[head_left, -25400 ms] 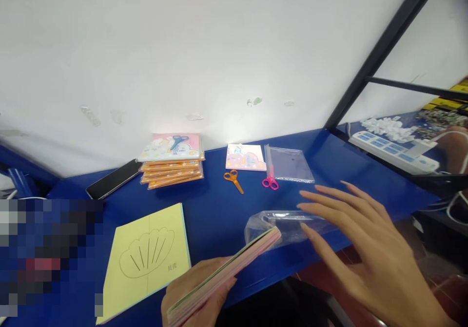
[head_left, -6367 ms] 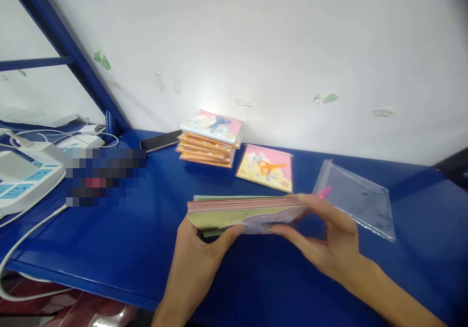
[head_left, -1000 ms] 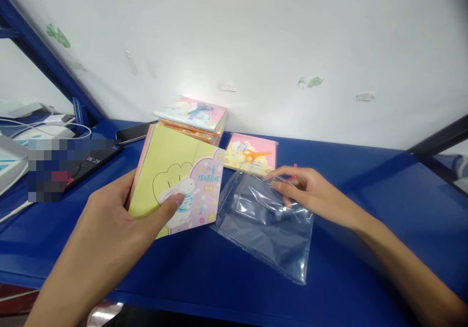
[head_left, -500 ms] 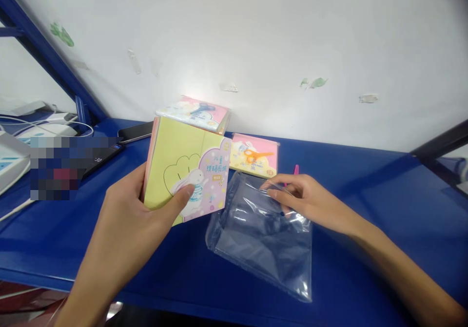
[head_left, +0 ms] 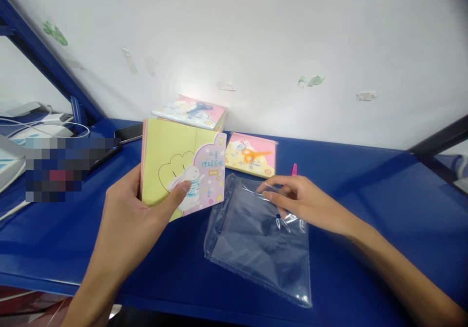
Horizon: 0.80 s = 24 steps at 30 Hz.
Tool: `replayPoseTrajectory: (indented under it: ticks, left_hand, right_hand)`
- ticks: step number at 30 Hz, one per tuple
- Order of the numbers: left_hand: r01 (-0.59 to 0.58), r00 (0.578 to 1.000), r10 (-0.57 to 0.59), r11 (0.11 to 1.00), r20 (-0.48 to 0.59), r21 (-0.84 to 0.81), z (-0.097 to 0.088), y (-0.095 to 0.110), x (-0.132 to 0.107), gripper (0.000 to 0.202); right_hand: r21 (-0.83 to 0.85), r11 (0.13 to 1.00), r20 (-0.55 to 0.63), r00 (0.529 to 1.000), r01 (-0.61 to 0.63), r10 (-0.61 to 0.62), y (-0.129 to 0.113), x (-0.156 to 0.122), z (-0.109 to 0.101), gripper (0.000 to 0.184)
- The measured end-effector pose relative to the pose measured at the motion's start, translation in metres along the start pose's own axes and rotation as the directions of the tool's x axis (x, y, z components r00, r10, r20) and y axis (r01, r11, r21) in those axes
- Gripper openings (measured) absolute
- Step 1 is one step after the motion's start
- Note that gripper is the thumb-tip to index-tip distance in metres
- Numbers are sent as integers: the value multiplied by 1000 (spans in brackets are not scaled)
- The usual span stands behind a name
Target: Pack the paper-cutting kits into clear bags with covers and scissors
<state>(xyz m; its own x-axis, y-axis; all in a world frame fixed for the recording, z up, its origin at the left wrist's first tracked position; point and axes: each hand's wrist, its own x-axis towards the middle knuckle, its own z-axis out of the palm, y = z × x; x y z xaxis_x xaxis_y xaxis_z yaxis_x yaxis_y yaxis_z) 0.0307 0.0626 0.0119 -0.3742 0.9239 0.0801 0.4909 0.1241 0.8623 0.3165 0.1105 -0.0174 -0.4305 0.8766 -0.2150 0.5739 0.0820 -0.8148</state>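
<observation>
Gripping the paper pack (head_left: pixel 183 166) with the thumb pressed on its front, the left hand (head_left: pixel 126 232) holds it up while the right hand (head_left: pixel 300 202) pinches the top edge of the clear plastic bag (head_left: pixel 258 249).

Orange scissors (head_left: pixel 256 156) lie on a pink craft pack (head_left: pixel 236 144) beside a packet stack (head_left: pixel 190 112) on the blue table (head_left: pixel 365 181).

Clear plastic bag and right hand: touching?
Touching. The head view shows the right hand on the clear plastic bag, fingers at its top edge, the film creased beneath them.

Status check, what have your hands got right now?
Left hand gripping rabbit-cover paper pack. Right hand at clear plastic bag mouth. Orange-scissors packet behind bag.
</observation>
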Motion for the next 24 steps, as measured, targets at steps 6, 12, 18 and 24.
replayPoseTrajectory:
  ticks: [6,12,18,24]
  left_hand:
    - [141,990,-137,950,36,-278,-2,4,-13,51]
    - [362,912,-280,894,301,-263,0,26,-48,54]
    - [242,911,-178,961,371,-133,9,31,-52,49]
    - [92,951,-92,996,295,13,-11,20,-15,38]
  right_hand:
    - [-7,1000,-1,1000,-3,3,3,1,1,34]
    - [-25,999,8,999,32,-32,0,2,2,31]
    - [-45,998,21,998,54,-53,1,2,2,28]
    - [-57,998,12,1000,26,-25,4,1,3,35]
